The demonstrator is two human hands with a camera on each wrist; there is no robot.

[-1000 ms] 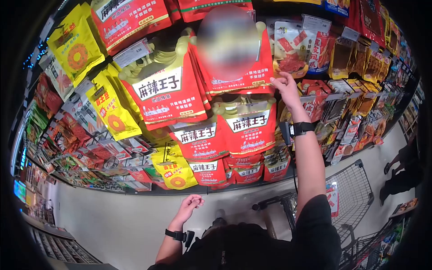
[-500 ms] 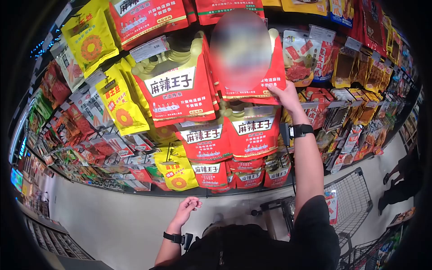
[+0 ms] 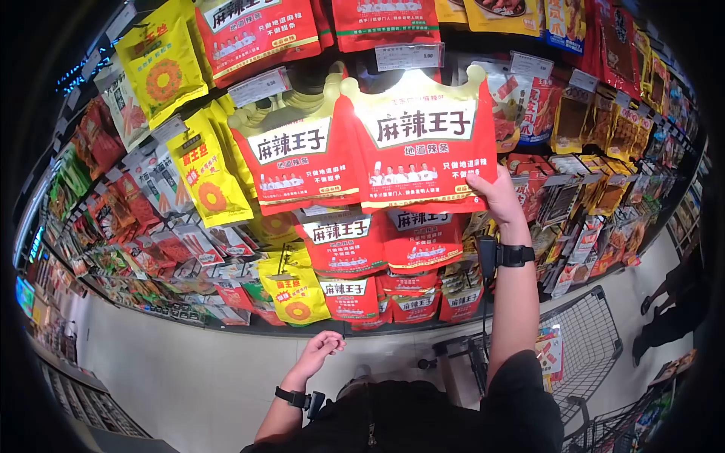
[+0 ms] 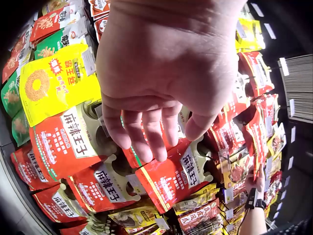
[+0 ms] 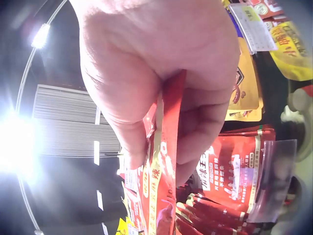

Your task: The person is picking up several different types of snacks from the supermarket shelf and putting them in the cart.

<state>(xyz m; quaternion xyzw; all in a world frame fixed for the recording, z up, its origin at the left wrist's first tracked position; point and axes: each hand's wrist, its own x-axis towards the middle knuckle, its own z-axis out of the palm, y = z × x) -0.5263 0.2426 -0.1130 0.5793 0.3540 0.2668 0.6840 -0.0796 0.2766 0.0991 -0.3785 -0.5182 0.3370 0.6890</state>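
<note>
My right hand [image 3: 500,198] pinches the lower right corner of a red snack bag [image 3: 423,181] with a cream top and large black lettering. The bag faces me upright in front of the rack. In the right wrist view, the thumb lies on one side of the bag's edge [image 5: 168,142] and the fingers on the other. A similar red bag [image 3: 298,166] hangs just to its left. Low in front of the body, my left hand [image 3: 317,356] holds nothing, its fingers loosely bent; in the left wrist view its fingers [image 4: 153,139] hang down before the shelves.
Yellow snack bags [image 3: 208,170] hang left of the red ones, and more red bags [image 3: 343,241] hang below. A price tag [image 3: 410,57] sits above the held bag. A wire shopping cart [image 3: 581,355] stands at right, with another person's dark-clothed legs [image 3: 668,309] beyond.
My right hand has moved from beside the red bag to grip its lower right corner. The bag has come down and toward me, uncovering the price tag. My left hand stays low.
</note>
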